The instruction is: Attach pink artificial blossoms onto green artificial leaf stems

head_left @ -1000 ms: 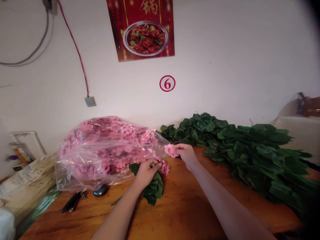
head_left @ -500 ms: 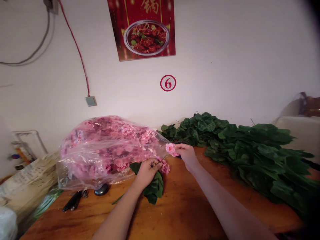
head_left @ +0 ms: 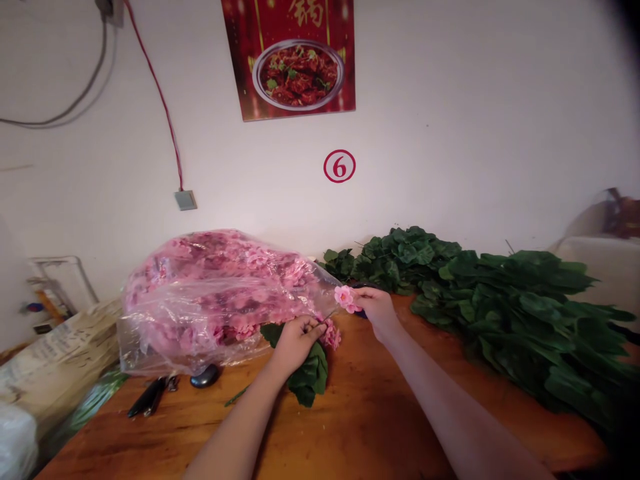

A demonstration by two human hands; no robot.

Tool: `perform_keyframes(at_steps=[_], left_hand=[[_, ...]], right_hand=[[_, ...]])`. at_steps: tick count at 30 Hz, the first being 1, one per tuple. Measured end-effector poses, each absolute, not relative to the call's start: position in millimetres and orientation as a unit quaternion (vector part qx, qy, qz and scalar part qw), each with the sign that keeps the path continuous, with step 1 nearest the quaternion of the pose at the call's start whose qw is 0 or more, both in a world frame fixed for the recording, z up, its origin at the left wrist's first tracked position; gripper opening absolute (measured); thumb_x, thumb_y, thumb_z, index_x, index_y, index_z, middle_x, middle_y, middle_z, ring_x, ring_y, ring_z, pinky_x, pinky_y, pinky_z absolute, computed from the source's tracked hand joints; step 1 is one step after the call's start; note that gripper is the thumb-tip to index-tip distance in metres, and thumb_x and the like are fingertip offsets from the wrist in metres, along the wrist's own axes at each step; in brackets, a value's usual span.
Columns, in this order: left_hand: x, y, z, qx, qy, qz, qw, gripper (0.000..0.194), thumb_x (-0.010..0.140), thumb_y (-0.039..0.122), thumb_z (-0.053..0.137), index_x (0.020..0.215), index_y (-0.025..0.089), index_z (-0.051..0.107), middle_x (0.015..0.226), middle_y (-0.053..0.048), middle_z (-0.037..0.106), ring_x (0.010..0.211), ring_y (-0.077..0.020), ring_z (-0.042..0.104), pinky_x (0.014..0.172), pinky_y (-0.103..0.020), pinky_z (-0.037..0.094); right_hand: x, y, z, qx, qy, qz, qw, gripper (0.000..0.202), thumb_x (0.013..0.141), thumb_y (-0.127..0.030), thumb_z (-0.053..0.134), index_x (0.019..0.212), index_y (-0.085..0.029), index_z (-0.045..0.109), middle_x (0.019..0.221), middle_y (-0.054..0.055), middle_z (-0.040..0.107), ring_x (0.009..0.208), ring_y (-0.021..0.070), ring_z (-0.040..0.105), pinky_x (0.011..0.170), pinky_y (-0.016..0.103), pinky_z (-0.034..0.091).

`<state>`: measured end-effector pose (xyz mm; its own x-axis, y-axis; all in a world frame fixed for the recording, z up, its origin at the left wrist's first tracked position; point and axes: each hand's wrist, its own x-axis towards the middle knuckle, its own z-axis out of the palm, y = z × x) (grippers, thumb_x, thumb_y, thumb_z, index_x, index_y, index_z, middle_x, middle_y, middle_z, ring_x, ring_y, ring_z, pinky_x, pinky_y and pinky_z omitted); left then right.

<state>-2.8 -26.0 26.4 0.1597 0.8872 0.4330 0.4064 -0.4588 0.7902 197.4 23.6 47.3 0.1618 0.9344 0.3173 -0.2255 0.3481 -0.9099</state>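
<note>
My left hand (head_left: 296, 343) is closed around the stem of an artificial leaf sprig (head_left: 309, 380), whose dark green leaves hang below the fingers. A thin stem runs from that grip up toward a pink artificial flower (head_left: 345, 299). My right hand (head_left: 375, 307) pinches this flower at its right side. Just beside my left fingertips are more pink blossoms (head_left: 331, 335), low at the mouth of a clear plastic bag (head_left: 165, 300) full of pink flowers. Part of a dark object behind my right hand is hidden.
A long heap of green artificial leaves (head_left: 510, 293) covers the right and back of the wooden table (head_left: 375, 413). At the front left lie a black folding tool (head_left: 147, 398) and a dark round object (head_left: 205, 377). Cardboard or sacking (head_left: 60, 353) stands off the left edge.
The whole view has shifted slightly. Both hands keep their grips, and the pink flower stays at about the same place relative to them.
</note>
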Motion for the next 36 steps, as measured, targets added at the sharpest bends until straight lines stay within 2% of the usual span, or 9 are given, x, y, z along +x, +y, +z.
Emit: perform_keyframes(at_steps=[6, 12, 23, 36], left_hand=[[-3.6, -24.8, 25.0, 0.718, 0.453, 0.464, 0.255, 0.033, 0.078, 0.047, 0.057, 0.068, 0.015, 0.059, 0.059, 0.002, 0.051, 0.056, -0.0105, 0.044, 0.054, -0.021, 0.031], [-3.9, -23.7, 23.3, 0.719, 0.448, 0.464, 0.261, 0.031, 0.079, 0.045, 0.057, 0.069, 0.015, 0.058, 0.058, 0.003, 0.049, 0.054, -0.0096, 0.042, 0.053, -0.021, 0.03], [-4.6, -22.8, 21.5, 0.721, 0.452, 0.458, 0.259, 0.032, 0.079, 0.045, 0.057, 0.068, 0.015, 0.057, 0.057, 0.003, 0.049, 0.053, -0.0095, 0.041, 0.051, -0.021, 0.029], [-3.4, -25.8, 25.2, 0.727, 0.456, 0.454, 0.24, 0.035, 0.079, 0.048, 0.056, 0.065, 0.016, 0.056, 0.056, 0.004, 0.046, 0.054, -0.0094, 0.04, 0.052, -0.021, 0.028]], right_hand=[[198.1, 23.3, 49.3, -0.364, -0.468, 0.432, 0.679, 0.022, 0.049, -0.021, 0.068, 0.069, -0.013, 0.073, 0.059, 0.003, 0.067, 0.053, 0.0138, 0.053, 0.052, 0.026, 0.041], [195.3, 21.5, 48.7, -0.357, -0.464, 0.448, 0.675, 0.021, 0.049, -0.016, 0.066, 0.069, -0.014, 0.074, 0.057, 0.001, 0.065, 0.053, 0.0123, 0.051, 0.053, 0.025, 0.04], [195.6, 23.2, 46.0, -0.361, -0.469, 0.448, 0.67, 0.021, 0.051, -0.016, 0.065, 0.07, -0.014, 0.073, 0.059, 0.001, 0.067, 0.053, 0.0125, 0.053, 0.055, 0.026, 0.041], [197.3, 20.5, 48.1, -0.367, -0.479, 0.431, 0.671, 0.021, 0.052, -0.022, 0.07, 0.071, -0.014, 0.073, 0.069, 0.004, 0.07, 0.061, 0.0155, 0.057, 0.059, 0.027, 0.044]])
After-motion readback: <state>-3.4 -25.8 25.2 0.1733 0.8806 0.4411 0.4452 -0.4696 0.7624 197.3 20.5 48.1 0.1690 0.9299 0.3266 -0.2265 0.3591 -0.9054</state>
